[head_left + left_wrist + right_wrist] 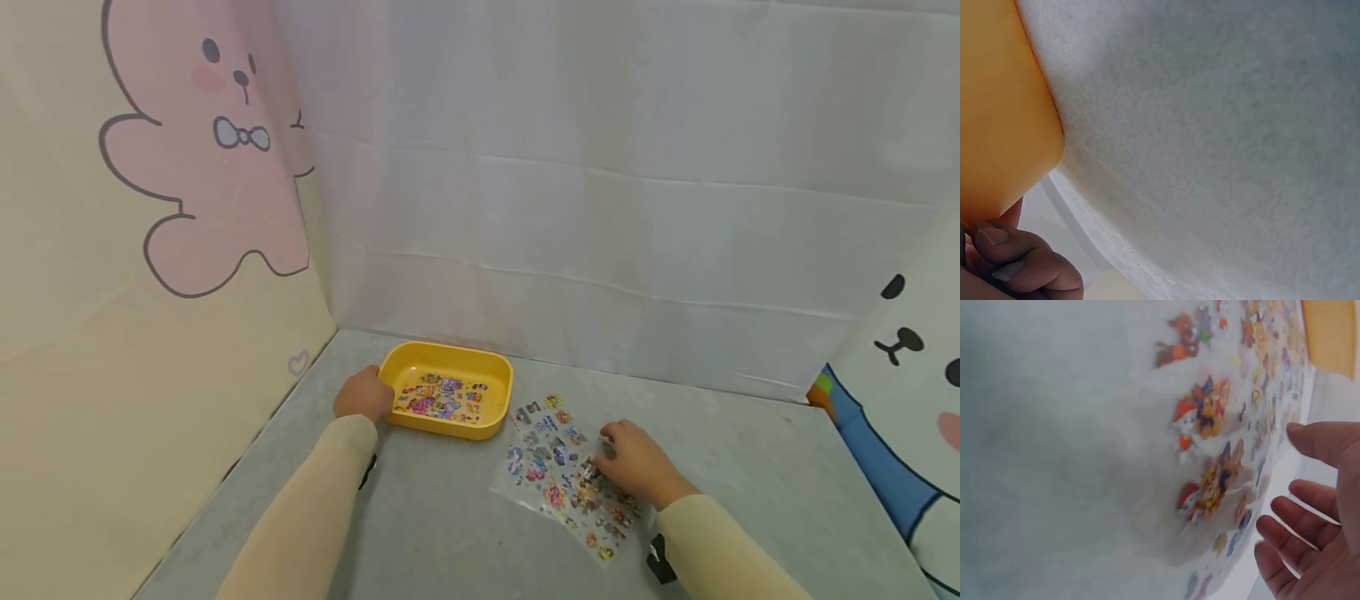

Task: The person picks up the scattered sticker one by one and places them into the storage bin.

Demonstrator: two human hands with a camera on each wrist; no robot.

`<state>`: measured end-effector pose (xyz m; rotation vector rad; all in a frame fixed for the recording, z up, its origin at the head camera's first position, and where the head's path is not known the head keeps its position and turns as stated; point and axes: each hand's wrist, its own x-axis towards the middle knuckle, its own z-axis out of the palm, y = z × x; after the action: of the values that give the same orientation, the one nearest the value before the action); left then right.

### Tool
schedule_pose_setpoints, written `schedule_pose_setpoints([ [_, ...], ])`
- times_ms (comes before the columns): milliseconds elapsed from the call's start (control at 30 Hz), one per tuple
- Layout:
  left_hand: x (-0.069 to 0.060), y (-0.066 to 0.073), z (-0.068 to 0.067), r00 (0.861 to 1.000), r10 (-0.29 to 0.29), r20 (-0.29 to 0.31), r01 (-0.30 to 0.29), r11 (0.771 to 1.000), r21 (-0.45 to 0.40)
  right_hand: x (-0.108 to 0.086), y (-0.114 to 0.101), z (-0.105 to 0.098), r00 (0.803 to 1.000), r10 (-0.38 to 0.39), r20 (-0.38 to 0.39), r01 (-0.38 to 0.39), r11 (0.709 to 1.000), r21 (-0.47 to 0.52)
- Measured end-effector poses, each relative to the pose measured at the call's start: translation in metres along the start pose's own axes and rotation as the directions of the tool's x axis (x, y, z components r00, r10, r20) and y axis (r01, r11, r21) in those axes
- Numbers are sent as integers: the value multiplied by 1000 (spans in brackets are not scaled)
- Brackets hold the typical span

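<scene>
A yellow tray (491, 421) holding a sticker sheet (442, 400) stands toward the back of the table. My left hand (364, 394) grips its left end; in the left wrist view the curled fingers of the left hand (1029, 262) pinch the edge of the tray (1004, 112). More clear sticker sheets (555, 467) lie overlapping to the right of the tray. My right hand (637, 462) is over their right side, fingers loosely bent. In the right wrist view, the right hand (1316, 519) has its fingers spread beside the stickers (1210, 406), with nothing held.
A grey tabletop (442, 517) extends around the tray and sheets. A white curtain (600, 208) hangs behind it, with a cream panel bearing a pink bear (217, 167) at the left and a printed white animal figure (922, 383) at the right.
</scene>
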<state>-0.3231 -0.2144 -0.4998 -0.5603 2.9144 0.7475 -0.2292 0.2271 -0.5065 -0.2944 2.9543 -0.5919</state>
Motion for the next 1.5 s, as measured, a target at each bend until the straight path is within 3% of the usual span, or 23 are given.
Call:
schedule_pose_setpoints([
  [400,0,-1,3,1000,-12,2,12,1000,-26,-39,23,-10,984,179,-14,-179,984,-6],
  [700,-1,-2,2,1000,-7,6,7,1000,-29,-58,40,-12,978,205,-42,-207,977,-44],
  [967,-1,-1,1,1000,-3,-14,2,1000,-31,-63,42,-13,969,248,10,-247,967,-67],
  [1500,2,-3,4,1000,7,-10,-7,999,-39,-55,45,-8,968,248,20,-247,968,-54],
])
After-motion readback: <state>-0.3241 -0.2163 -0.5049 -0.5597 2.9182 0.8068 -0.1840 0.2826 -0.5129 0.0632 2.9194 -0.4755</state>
